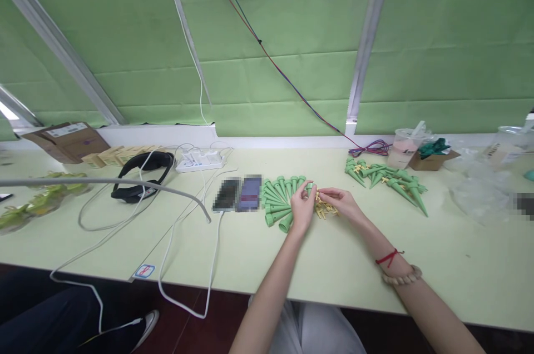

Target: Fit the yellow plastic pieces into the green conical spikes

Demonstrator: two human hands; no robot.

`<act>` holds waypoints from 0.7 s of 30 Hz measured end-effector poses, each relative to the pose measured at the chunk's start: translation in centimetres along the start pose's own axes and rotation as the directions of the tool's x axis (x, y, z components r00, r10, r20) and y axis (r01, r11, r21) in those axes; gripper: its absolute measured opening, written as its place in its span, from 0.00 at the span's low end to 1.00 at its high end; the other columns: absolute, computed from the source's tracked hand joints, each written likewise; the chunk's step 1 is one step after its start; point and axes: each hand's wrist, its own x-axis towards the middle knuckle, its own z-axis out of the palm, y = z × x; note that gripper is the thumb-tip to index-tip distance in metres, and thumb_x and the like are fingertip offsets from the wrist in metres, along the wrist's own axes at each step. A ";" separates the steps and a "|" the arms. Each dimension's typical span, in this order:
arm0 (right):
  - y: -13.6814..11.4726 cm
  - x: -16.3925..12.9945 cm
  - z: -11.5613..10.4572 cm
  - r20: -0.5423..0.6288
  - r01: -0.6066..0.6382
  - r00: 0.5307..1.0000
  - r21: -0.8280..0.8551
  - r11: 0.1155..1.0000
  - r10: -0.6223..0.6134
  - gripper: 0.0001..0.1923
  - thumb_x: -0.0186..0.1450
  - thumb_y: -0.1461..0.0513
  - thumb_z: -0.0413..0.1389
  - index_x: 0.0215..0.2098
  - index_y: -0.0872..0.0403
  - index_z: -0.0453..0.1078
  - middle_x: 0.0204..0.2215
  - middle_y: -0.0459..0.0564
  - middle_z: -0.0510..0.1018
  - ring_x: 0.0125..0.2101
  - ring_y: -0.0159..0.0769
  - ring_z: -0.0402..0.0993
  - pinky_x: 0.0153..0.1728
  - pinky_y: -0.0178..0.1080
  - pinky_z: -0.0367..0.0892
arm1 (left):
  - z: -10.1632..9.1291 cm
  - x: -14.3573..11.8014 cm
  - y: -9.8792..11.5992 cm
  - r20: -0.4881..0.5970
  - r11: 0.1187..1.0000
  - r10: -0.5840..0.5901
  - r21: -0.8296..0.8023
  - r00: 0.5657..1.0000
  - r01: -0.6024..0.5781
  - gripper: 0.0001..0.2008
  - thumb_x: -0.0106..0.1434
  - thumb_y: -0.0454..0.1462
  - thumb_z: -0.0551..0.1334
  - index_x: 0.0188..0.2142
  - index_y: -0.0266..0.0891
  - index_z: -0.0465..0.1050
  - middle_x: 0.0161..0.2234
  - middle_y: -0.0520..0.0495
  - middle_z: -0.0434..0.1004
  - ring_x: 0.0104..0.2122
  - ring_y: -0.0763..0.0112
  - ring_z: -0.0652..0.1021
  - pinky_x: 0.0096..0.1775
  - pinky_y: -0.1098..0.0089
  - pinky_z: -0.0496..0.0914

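Note:
My left hand [303, 204] is closed around a green plastic spike [311, 188], whose wide end shows at the fingertips. Close beside it, my right hand [340, 202] pinches a small yellow plastic piece [319, 194] against that end; the fingers partly hide the contact. Loose yellow pieces [323, 212] lie in a small pile under both hands. Fanned out left of my left hand are several green hollow spikes [276, 201]. Farther right rests a heap of green spikes [400, 182] with yellow pieces attached to some of them.
Two phones [250, 194] lie left of the spikes, one with a white cable [214, 265]. Headphones [144, 176], a power strip [200, 160] and a cardboard box [69, 141] are farther left. At the right stand a drink cup [403, 148], a small box [433, 160] and plastic bags [479, 193].

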 end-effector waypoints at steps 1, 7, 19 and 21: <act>-0.1 0.0 0.0 -0.003 0.000 1.000 -0.003 1.000 0.000 0.21 0.42 0.52 0.68 0.31 0.55 0.77 0.31 0.53 0.81 0.34 0.43 0.78 0.42 0.45 0.71 | 0.0 0.0 0.0 -0.003 1.000 0.000 -0.007 1.000 0.000 0.20 0.55 0.49 0.61 0.40 0.37 0.74 0.17 0.56 0.52 0.18 0.76 0.61 0.22 0.74 0.60; 0.1 0.1 0.0 -0.027 0.013 1.000 -0.017 1.000 -0.014 0.21 0.41 0.52 0.68 0.30 0.56 0.76 0.31 0.54 0.81 0.33 0.42 0.78 0.41 0.44 0.71 | 0.1 0.0 0.1 -0.016 1.000 0.024 -0.004 1.000 -0.024 0.20 0.54 0.49 0.62 0.39 0.37 0.75 0.16 0.56 0.54 0.17 0.76 0.63 0.21 0.74 0.61; 0.0 0.0 0.1 -0.038 0.039 0.998 -0.054 0.998 -0.041 0.23 0.40 0.51 0.67 0.30 0.56 0.75 0.30 0.54 0.81 0.33 0.42 0.78 0.39 0.44 0.72 | 0.1 0.0 0.2 0.005 0.999 -0.022 -0.027 1.000 0.022 0.21 0.54 0.49 0.63 0.39 0.36 0.75 0.16 0.55 0.57 0.18 0.75 0.66 0.22 0.74 0.62; 0.1 0.0 0.1 -0.037 0.052 0.998 -0.060 0.997 -0.054 0.23 0.40 0.51 0.67 0.29 0.56 0.75 0.30 0.54 0.80 0.32 0.42 0.78 0.39 0.44 0.72 | 0.1 0.0 0.2 0.005 0.999 -0.029 -0.025 1.000 0.029 0.21 0.53 0.49 0.63 0.39 0.36 0.75 0.16 0.55 0.58 0.18 0.75 0.67 0.22 0.74 0.63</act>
